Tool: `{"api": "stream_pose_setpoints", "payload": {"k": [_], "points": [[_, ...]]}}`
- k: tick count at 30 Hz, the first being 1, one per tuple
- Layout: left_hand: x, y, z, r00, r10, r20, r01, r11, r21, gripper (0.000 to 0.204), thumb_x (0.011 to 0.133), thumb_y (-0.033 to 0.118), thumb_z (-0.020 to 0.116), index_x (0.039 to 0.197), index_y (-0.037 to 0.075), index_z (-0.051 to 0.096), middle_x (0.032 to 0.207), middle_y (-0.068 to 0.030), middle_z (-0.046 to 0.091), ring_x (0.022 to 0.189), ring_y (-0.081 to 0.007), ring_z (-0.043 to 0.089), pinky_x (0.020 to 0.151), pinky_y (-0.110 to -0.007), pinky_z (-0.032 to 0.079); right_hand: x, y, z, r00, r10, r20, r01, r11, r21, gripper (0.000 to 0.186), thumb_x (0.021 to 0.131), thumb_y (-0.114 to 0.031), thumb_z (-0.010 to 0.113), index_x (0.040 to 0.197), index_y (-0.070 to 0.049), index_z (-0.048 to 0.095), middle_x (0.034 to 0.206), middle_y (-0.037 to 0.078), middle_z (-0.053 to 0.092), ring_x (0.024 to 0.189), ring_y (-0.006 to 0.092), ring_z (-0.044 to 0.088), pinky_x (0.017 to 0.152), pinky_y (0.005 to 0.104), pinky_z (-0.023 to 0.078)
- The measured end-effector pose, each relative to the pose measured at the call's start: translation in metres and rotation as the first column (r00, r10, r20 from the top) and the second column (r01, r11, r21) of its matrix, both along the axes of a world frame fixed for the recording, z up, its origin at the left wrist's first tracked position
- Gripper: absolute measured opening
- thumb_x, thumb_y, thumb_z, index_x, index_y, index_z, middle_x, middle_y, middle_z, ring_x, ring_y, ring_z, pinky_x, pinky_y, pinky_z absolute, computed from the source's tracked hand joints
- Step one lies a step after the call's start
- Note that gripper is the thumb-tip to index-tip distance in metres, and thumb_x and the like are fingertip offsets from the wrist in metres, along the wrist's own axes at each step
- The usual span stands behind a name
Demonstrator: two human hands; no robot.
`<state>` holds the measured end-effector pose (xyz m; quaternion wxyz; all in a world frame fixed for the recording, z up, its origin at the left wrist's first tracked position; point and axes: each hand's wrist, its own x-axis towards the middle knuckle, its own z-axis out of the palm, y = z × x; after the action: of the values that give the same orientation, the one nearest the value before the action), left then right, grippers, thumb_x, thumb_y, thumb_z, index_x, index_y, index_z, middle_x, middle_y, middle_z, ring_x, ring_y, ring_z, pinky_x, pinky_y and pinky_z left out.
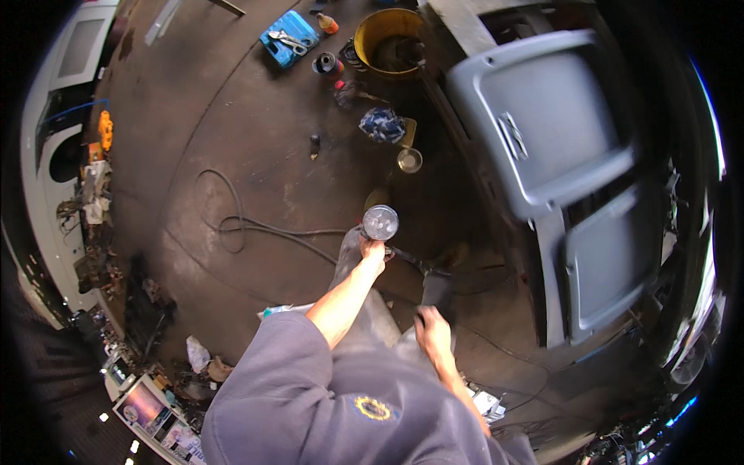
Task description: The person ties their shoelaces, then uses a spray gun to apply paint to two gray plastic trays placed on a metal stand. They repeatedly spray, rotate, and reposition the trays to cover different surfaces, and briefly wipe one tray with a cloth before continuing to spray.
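Note:
My left hand [372, 249] is closed around the grip of what looks like a spray gun with a round, pale cup [380, 223] on top. A dark part of the gun points right, toward the grey panels. My right hand [432, 329] is lower and to the right, its fingers curled; whatever it may hold is hidden. Just beyond it is a dark grey shape [437, 289] I cannot make out. The large grey panel [554, 116] has a recessed handle and rests on a stand at the right. Below it is a smaller grey panel [612, 260].
A dark hose [267, 229] loops across the floor on the left. Farther off stand a yellow bucket [363, 39], an open can [328, 64], a blue case [280, 50], a crumpled patterned cloth [380, 124] and a small round tin [409, 160]. Vehicle parts [66, 155] line the left.

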<state>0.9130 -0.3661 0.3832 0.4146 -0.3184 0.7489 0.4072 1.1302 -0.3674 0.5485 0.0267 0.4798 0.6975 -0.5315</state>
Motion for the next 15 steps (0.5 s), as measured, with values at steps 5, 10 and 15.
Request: {"api": "stream_pose_setpoints", "payload": {"k": [5,10,15], "points": [[-0.084,0.060,-0.164,0.997,0.054,-0.047,-0.049,0.994,0.098,0.039,0.090,0.011,0.060,0.124,0.015,0.042,0.106,-0.0056,0.057,0.076,-0.0170,0.058,0.051,-0.033,0.049,0.055,-0.091,-0.033,0.845,-0.100,0.526,0.207,0.967,-0.150,0.020,0.077,-0.014,0.056,0.091,0.000,0.062,0.082,0.024,0.065,0.078,0.0420,0.064,0.072,0.0466,0.051],[-0.130,0.082,-0.315,0.966,-0.023,-0.257,0.068,0.984,0.164,0.055,0.090,0.004,0.056,0.139,0.013,0.034,0.131,-0.0099,0.052,0.115,-0.0221,0.051,0.087,-0.035,0.049,0.005,-0.116,-0.042,0.645,0.063,0.762,0.397,0.824,-0.404,0.024,0.083,-0.023,0.054,0.091,-0.002,0.063,0.087,0.025,0.066,0.083,0.0441,0.065,0.077,0.0482,0.051],[-0.115,0.086,-0.412,0.941,-0.201,-0.273,0.242,0.962,0.126,0.071,0.083,0.017,0.069,0.141,0.001,0.032,0.134,-0.0158,0.053,0.122,-0.0269,0.051,0.101,-0.036,0.042,-0.030,-0.153,-0.053,0.626,-0.076,0.776,0.484,0.818,-0.310,0.022,0.083,-0.022,0.058,0.093,-0.003,0.064,0.084,0.025,0.065,0.080,0.0424,0.064,0.072,0.0465,0.050]]}}
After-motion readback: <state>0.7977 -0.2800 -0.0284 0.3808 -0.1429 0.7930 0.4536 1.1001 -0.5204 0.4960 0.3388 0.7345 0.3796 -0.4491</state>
